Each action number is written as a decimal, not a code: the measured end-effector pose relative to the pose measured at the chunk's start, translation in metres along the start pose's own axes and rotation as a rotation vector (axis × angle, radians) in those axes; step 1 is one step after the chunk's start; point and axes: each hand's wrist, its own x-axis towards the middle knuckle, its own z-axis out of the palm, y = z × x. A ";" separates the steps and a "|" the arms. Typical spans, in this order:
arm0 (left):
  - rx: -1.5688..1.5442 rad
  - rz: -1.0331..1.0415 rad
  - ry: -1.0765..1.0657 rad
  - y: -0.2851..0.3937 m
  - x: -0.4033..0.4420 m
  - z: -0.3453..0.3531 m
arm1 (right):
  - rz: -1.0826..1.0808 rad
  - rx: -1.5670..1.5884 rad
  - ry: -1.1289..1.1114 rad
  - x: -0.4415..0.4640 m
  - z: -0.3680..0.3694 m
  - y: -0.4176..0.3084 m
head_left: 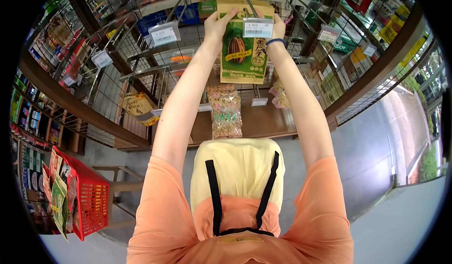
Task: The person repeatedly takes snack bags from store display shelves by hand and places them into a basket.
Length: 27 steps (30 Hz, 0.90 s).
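A green and tan bag of sunflower seeds hangs upright at a metal display hook in front of me. My left hand is closed on its upper left edge, thumb across the front. At the upper right edge, my right hand grips the same bag, its fingers mostly hidden behind it; a blue band circles that wrist. A price tag on the hook's end covers part of the bag's front. Just below hangs or stands a clear bag of nuts or beans; which of these I cannot tell.
Wire-grid racks with more hooks and price tags spread to both sides. A yellowish bag hangs at lower left. A red basket holding several packets sits on a stool at my left. A brown shelf runs below the hooks.
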 end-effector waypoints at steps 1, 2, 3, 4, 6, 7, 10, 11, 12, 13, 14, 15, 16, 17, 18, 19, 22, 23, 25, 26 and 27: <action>0.005 0.005 -0.014 -0.001 0.001 -0.001 | -0.009 -0.011 0.015 0.000 -0.002 0.002; 0.014 0.039 -0.033 -0.006 0.006 -0.005 | -0.019 0.003 -0.001 -0.004 -0.003 0.002; 0.029 0.028 -0.028 -0.006 0.004 -0.006 | -0.029 0.017 -0.017 -0.012 -0.003 -0.005; 0.046 0.022 -0.027 -0.006 0.001 -0.006 | 0.013 -0.147 -0.005 -0.020 -0.006 -0.016; 0.146 0.070 0.032 -0.009 0.003 -0.007 | -0.054 -0.246 -0.027 -0.021 -0.011 -0.016; 0.082 0.040 0.005 -0.012 0.001 -0.007 | -0.045 -0.281 -0.051 -0.022 -0.014 -0.017; 0.034 0.010 -0.068 -0.005 -0.002 -0.007 | -0.083 -0.375 -0.045 -0.024 -0.017 -0.017; 0.049 0.008 -0.114 -0.004 -0.003 -0.006 | -0.089 -0.412 -0.065 -0.019 -0.021 -0.013; 0.047 -0.002 -0.112 0.001 -0.007 -0.002 | -0.093 -0.450 -0.086 -0.016 -0.024 -0.009; 0.074 0.015 -0.058 0.006 -0.010 0.003 | -0.053 -0.516 -0.108 -0.014 -0.029 -0.004; 0.103 0.034 -0.004 0.009 -0.013 0.005 | -0.040 -0.518 -0.107 -0.014 -0.035 0.003; 0.104 0.081 -0.025 0.010 -0.019 0.004 | 0.001 -0.464 -0.123 -0.015 -0.040 0.010; 0.110 0.075 -0.018 0.003 -0.020 0.000 | 0.040 -0.405 -0.142 -0.015 -0.043 0.018; 0.218 0.212 0.058 -0.010 -0.016 -0.006 | 0.047 -0.374 -0.170 -0.020 -0.047 0.021; 0.327 0.342 0.140 -0.015 -0.018 -0.011 | 0.053 -0.392 -0.173 -0.032 -0.051 0.016; 0.409 0.353 0.168 -0.023 -0.025 -0.019 | 0.054 -0.328 -0.148 -0.043 -0.051 0.014; 0.487 0.553 0.241 -0.031 -0.081 -0.035 | 0.011 -0.182 -0.083 -0.080 -0.061 0.006; 0.435 0.475 0.193 -0.026 -0.107 -0.039 | -0.025 -0.144 -0.077 -0.100 -0.067 0.001; 0.341 0.358 0.152 -0.021 -0.159 -0.053 | -0.046 -0.122 -0.030 -0.146 -0.081 -0.008; 0.298 0.322 0.162 -0.028 -0.180 -0.063 | -0.033 -0.140 0.010 -0.166 -0.090 -0.011; 0.281 0.263 0.199 -0.035 -0.198 -0.075 | -0.069 -0.204 0.057 -0.185 -0.101 -0.001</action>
